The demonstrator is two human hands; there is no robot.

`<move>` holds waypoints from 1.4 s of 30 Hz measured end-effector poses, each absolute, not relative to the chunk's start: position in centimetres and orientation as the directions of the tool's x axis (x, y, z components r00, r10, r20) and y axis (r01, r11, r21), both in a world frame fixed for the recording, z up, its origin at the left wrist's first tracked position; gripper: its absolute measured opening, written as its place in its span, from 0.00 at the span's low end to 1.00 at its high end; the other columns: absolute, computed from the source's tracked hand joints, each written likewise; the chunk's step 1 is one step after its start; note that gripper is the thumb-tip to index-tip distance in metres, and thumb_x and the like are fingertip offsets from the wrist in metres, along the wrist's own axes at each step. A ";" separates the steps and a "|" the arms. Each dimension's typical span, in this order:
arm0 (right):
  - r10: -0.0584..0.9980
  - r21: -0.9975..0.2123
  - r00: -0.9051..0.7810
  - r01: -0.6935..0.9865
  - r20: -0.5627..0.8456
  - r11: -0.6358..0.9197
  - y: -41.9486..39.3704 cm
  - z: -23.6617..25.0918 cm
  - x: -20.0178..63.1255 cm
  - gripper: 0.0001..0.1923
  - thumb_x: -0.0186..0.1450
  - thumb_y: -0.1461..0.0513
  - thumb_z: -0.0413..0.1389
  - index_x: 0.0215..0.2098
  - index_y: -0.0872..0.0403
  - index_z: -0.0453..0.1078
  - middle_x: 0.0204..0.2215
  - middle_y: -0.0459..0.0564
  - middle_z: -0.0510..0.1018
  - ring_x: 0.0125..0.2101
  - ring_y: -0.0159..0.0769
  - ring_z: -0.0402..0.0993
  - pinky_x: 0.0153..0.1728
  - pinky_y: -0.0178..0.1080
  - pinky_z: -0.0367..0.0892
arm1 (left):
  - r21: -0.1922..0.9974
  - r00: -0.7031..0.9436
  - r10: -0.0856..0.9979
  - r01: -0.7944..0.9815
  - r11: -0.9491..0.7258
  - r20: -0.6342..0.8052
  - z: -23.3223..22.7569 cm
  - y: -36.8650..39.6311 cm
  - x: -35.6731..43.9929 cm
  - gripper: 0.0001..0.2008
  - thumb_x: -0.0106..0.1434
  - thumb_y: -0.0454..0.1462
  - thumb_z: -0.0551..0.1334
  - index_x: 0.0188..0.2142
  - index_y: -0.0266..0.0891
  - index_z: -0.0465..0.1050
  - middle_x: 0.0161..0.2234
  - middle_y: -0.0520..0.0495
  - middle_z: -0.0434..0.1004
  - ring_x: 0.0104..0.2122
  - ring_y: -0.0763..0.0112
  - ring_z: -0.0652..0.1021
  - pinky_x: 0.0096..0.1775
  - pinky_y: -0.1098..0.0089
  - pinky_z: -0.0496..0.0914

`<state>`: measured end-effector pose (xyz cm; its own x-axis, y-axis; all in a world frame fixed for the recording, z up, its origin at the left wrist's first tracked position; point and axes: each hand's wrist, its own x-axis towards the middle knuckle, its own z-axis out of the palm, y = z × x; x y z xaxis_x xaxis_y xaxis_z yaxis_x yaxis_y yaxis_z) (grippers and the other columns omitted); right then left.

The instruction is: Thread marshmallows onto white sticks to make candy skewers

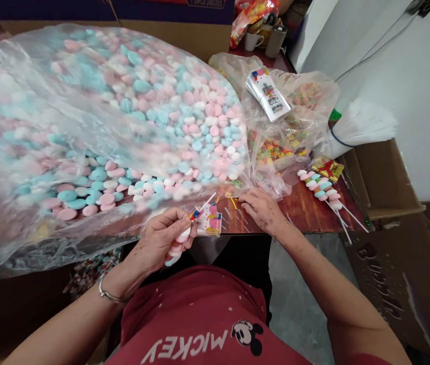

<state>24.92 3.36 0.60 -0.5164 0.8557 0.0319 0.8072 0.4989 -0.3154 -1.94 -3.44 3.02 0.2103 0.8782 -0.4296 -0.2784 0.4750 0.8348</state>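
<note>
Beside the big candy bag (96, 126), my left hand (161, 243) pinches a candy stick (184, 235) with its label (210, 223); my right hand (262, 210), fingers bent, touches the counter (306, 210). I judge the candies may slide off.

Small home candy-packing workshop, wooden tabletop (306, 210) as landmark, huge clear bag of pastel sweets (116, 116) covering its left, bag of mixed gummies (286, 137) with printed labels (270, 94) at its right, finished candy sticks (323, 190) on its right edge, cardboard boxes (382, 177) beside it, plain white wall (420, 86) behind.
</note>
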 end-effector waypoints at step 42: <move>0.923 -0.034 -0.334 0.942 -0.194 0.333 -1.4 2.2 29.5 0.08 0.66 0.64 0.48 0.32 0.56 0.68 0.31 0.57 0.77 0.34 0.42 0.70 0.38 0.40 0.57 | 0.751 0.341 0.812 -0.326 0.574 -0.473 1.2 -5.2 -1.4 0.17 0.54 0.46 0.70 0.28 0.38 0.67 0.21 0.52 0.72 0.14 0.77 0.68 0.12 0.82 0.52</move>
